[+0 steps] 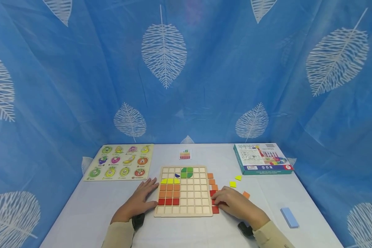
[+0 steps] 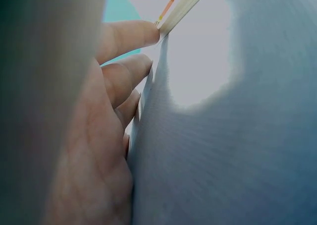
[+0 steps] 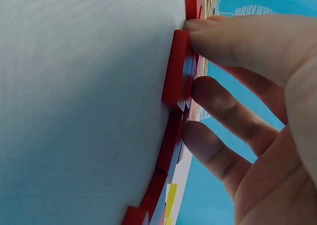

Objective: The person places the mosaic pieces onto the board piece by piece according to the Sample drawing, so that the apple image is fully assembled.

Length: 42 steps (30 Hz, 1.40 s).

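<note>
A wooden grid board (image 1: 195, 193) lies mid-table. Red tiles (image 1: 168, 202), orange tiles (image 1: 169, 190) and yellow tiles (image 1: 170, 181) fill part of its left side; green pieces (image 1: 187, 172) and a dark blue piece (image 1: 177, 175) sit near the top. My left hand (image 1: 140, 199) rests flat on the table, spread fingers and thumb touching the board's left edge. Along the right edge, my right hand (image 1: 235, 203) pinches a red tile (image 3: 178, 71) with thumb and index finger; its other fingers are loosely bent beside neighbouring red tiles (image 3: 169, 140). The index fingertip is mostly hidden behind the thumb.
Loose orange tiles (image 1: 212, 181) line the board's right side, with yellow pieces (image 1: 233, 184) farther right. A fruit picture board (image 1: 121, 162) lies left, a pattern card (image 1: 185, 154) behind, a game box (image 1: 263, 159) back right, and a light blue block (image 1: 289, 217) front right.
</note>
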Available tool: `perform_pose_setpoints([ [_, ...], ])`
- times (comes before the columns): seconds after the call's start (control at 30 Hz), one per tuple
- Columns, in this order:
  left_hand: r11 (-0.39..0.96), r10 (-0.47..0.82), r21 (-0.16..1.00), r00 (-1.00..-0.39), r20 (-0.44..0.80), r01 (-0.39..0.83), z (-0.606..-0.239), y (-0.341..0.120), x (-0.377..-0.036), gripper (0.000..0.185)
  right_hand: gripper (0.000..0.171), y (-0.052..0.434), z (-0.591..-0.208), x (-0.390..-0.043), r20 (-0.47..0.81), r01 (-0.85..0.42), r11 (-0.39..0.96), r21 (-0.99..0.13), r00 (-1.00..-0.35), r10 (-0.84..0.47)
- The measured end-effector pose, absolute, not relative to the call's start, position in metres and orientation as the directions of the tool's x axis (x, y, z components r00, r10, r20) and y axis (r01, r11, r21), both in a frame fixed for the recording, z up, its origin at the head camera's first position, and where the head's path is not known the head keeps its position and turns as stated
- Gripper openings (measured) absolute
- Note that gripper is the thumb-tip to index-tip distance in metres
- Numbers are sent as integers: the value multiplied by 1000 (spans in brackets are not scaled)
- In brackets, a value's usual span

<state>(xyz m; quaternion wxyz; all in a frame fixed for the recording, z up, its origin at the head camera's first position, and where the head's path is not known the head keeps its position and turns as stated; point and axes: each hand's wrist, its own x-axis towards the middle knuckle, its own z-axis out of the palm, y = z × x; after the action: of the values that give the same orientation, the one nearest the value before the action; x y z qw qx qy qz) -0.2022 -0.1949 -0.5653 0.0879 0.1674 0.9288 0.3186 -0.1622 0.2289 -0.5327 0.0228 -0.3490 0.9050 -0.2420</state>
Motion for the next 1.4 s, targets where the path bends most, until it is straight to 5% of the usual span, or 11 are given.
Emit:
perform_pose_setpoints([
  [0.53, 734, 383, 620, -923, -41, 277, -566, -196, -201, 78, 18, 229, -534, -160, 90, -578, 702, -417, -795, -600],
  [1.4, 732, 387, 619, -921, -33, 286, -569, -197, -203, 79, 14, 240, -538, -161, 33, -501, 702, -507, -825, -565],
])
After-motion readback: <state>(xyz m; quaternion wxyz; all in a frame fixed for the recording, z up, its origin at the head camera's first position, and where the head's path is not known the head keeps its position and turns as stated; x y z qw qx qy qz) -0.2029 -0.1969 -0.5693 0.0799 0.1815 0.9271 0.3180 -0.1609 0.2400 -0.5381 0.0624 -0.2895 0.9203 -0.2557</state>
